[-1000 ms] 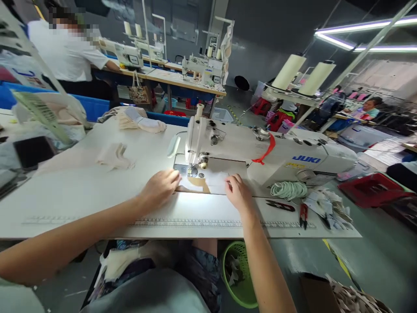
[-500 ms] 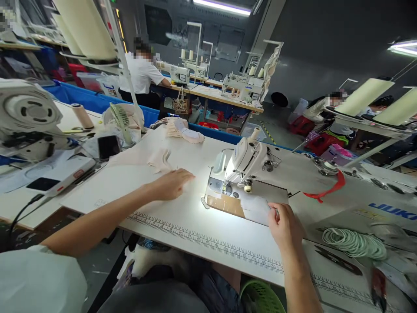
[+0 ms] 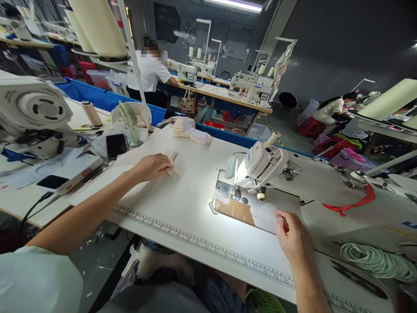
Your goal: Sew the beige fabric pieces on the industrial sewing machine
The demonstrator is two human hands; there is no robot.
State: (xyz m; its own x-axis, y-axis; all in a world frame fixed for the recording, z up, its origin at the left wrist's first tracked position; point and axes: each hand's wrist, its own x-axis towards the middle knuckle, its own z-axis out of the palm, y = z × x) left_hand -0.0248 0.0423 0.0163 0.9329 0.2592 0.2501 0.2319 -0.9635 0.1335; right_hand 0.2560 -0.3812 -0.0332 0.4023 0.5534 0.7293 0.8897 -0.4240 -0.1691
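A small stack of pale cream fabric pieces point(image 3: 172, 160) lies flat on the white table, left of the machine, its near end under the fingers. A white fabric piece point(image 3: 264, 216) lies flat beside the needle, its right edge pinched.

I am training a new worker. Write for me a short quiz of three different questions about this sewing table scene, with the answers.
1. True or false: the left hand lies on the pale fabric pieces.
2. What does the right hand touch?
A. a white fabric piece beside the needle
B. the coiled cord
C. the small fan
3. Fill in: a printed ____ runs along the table's near edge.

Key: 1 true; 2 A; 3 ruler.
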